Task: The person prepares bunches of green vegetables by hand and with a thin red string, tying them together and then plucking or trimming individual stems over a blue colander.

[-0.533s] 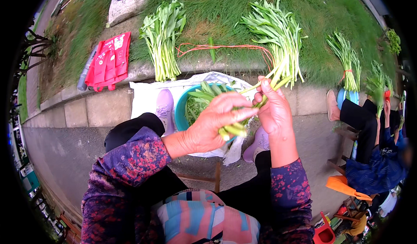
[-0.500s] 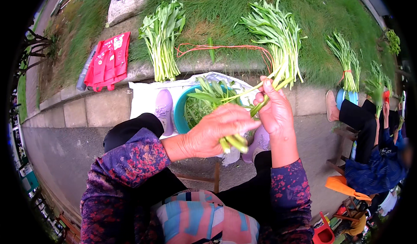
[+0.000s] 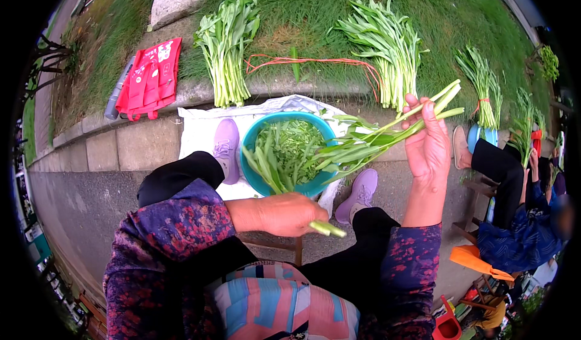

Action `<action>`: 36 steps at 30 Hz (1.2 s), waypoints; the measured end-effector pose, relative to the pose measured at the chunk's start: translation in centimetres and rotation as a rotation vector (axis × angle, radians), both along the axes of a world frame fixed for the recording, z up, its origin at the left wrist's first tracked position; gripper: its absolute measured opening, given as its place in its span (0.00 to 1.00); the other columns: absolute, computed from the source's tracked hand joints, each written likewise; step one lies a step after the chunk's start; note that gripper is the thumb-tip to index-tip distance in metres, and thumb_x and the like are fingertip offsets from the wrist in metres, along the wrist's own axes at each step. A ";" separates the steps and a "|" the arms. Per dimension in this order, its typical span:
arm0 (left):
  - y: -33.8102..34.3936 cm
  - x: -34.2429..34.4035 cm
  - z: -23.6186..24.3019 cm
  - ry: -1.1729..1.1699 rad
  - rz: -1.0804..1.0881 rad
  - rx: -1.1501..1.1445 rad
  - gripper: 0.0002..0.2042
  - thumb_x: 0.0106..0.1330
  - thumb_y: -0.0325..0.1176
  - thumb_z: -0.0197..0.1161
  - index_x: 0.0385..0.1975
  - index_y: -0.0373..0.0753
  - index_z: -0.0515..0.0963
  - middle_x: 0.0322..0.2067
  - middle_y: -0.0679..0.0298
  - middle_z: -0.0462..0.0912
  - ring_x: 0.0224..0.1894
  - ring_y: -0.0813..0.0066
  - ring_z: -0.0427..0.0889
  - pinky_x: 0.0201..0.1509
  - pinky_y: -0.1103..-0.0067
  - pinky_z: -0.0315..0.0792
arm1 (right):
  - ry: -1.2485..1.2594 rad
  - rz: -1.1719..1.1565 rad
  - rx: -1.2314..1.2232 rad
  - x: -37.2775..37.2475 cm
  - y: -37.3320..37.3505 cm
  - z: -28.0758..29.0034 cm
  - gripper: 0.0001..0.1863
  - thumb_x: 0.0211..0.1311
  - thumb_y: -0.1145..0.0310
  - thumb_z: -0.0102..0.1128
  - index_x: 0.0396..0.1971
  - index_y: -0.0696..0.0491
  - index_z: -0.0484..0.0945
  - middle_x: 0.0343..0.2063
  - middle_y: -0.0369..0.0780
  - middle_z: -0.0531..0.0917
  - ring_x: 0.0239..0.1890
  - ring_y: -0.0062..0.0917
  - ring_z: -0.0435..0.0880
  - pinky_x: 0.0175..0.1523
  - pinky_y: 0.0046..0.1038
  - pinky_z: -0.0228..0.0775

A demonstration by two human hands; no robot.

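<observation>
My right hand (image 3: pixel 428 149) is raised at the right and grips a small bunch of long green leafy stems (image 3: pixel 369 139), their leaves hanging left over a teal bowl (image 3: pixel 271 133). My left hand (image 3: pixel 289 214) sits lower, near my knees, closed on a few green stalks (image 3: pixel 268 170) whose cut ends stick out to the right of the fist. The bowl stands on a white sheet (image 3: pixel 200 135) between my purple shoes (image 3: pixel 226 147) and holds cut green pieces.
Two large bundles of greens (image 3: pixel 225 49) (image 3: pixel 387 49) lie on the grass beyond the kerb, with orange-red string (image 3: pixel 315 62) between them. A red bag (image 3: pixel 151 78) lies at the left. Another seated person (image 3: pixel 514 201) works at the right near smaller tied bundles (image 3: pixel 481 76).
My hands have parted: the right one has lifted up and right with the leafy stems, the left one has dropped toward my lap with some stalks.
</observation>
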State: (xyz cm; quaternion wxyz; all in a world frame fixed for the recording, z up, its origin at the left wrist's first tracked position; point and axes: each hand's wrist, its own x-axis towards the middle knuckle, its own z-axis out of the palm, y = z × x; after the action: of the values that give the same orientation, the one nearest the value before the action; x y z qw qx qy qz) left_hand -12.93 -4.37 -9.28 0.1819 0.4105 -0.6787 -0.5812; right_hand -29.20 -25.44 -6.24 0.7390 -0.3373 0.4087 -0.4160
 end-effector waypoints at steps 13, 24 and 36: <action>-6.3 3.3 1.2 0.695 0.930 0.422 0.16 0.66 0.39 0.57 0.46 0.34 0.75 0.28 0.69 0.74 0.29 0.83 0.69 0.36 0.83 0.66 | 0.223 0.496 -0.204 5.0 6.2 -1.2 0.09 0.64 0.67 0.53 0.42 0.54 0.73 0.32 0.32 0.76 0.30 0.13 0.69 0.38 0.17 0.64; -7.3 3.1 1.8 0.835 1.041 0.436 0.23 0.66 0.43 0.55 0.56 0.36 0.67 0.46 0.62 0.75 0.50 0.76 0.72 0.53 0.77 0.66 | 0.254 0.469 -0.150 5.8 7.3 -0.9 0.13 0.63 0.66 0.55 0.45 0.54 0.75 0.36 0.32 0.79 0.36 0.13 0.74 0.39 0.18 0.64; -7.1 3.2 1.3 1.013 0.967 0.475 0.17 0.67 0.40 0.55 0.50 0.34 0.71 0.43 0.62 0.76 0.47 0.74 0.74 0.54 0.76 0.67 | 0.252 0.557 -0.089 5.9 8.1 -2.3 0.12 0.62 0.69 0.57 0.44 0.57 0.77 0.34 0.32 0.80 0.36 0.13 0.74 0.43 0.21 0.69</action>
State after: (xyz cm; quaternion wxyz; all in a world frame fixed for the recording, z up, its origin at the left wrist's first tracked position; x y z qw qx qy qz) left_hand -9.74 -11.43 -8.00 0.6149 0.3734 -0.1106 -0.6857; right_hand -23.30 -17.36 -8.53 0.7527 -0.5171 0.3705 -0.1697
